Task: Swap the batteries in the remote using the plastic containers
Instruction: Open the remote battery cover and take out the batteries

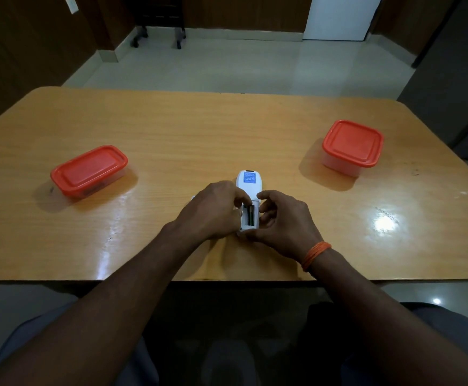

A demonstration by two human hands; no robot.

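A white remote lies face down near the table's front middle, a blue label on its back. Its battery compartment is open and a dark battery shows inside. My left hand rests against the remote's left side, with a fingertip at the top of the compartment. From the right, my right hand cups the lower end of the remote, thumb and fingers curled at its edge. A small white piece, possibly the battery cover, peeks out behind my left hand. Two plastic containers stand with their red lids on: a rectangular container at left, a square container at right.
The wooden table has rounded far corners and its front edge runs just under my forearms. An orange thread band circles my right wrist. Beyond the table are tiled floor, a chair's wheeled base and a white door.
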